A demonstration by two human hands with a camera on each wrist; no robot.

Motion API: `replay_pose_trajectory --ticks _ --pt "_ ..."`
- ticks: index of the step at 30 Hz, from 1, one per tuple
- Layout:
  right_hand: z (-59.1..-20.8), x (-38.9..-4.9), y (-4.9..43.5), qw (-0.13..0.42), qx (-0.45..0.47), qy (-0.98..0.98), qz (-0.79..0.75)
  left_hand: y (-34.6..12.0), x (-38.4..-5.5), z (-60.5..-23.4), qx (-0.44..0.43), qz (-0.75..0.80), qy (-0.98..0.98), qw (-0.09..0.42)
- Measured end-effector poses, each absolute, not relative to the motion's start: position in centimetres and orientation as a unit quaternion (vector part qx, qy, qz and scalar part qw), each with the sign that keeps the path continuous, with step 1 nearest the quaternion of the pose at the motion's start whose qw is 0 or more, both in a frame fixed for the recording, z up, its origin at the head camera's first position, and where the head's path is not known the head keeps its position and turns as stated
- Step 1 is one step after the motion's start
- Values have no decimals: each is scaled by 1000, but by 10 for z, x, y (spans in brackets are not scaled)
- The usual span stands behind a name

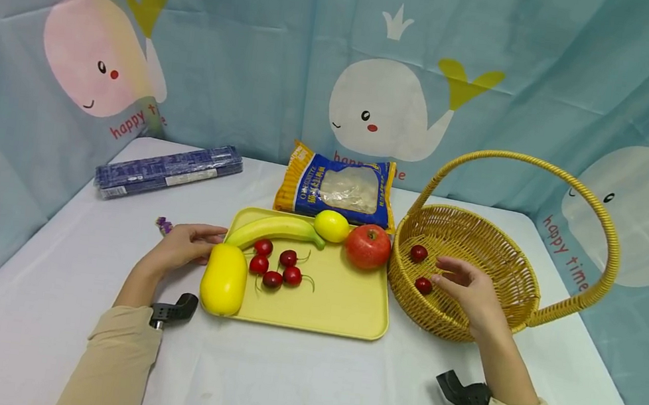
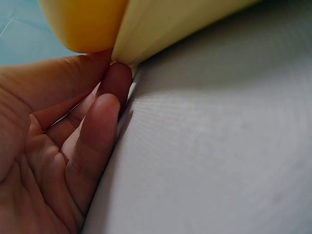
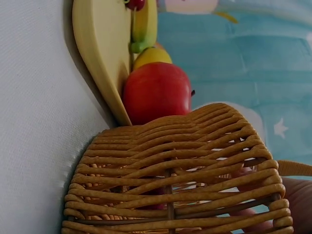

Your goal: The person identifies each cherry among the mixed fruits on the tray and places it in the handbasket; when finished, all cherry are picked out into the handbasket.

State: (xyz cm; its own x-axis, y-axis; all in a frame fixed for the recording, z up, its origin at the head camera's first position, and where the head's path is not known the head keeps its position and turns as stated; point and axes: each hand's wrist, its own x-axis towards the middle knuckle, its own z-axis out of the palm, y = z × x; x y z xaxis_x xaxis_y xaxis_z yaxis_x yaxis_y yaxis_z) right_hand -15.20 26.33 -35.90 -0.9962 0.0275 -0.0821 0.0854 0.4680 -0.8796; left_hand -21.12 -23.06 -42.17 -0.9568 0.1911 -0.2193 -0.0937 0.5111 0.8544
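Observation:
My left hand (image 1: 178, 246) pinches the left rim of a pale yellow tray (image 1: 336, 307); the left wrist view has thumb and fingertips meeting at the tray edge, beside a yellow mango-like fruit (image 2: 87, 24). On the tray lie a banana (image 1: 273, 227), a lemon (image 1: 331, 226), a red apple (image 1: 368, 247) and several cherries (image 1: 272, 281). Over the wicker basket (image 1: 409, 299) hovers my right hand (image 1: 473, 296), fingers loosely bent and holding nothing visible. Two cherries (image 1: 423, 285) lie inside, near its fingertips. In the right wrist view, the basket weave (image 3: 170, 146) partly hides this hand.
Behind the tray stands a blue and orange pasta bag (image 1: 338, 187). A long blue wrapped package (image 1: 168, 171) lies at the back left, and a small purple-wrapped piece (image 1: 163, 225) beside my left hand. The basket's tall handle (image 1: 610, 248) arches up on the right.

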Motion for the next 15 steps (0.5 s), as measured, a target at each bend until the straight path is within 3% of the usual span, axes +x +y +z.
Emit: replay_pose_trajectory --ticks 8,15 --pt "-356 -152 241 -68 6 852 -519 -234 -212 -420 24 495 858 135" --pt "-342 -152 201 -144 -73 755 -636 -229 -208 -422 18 502 854 134"
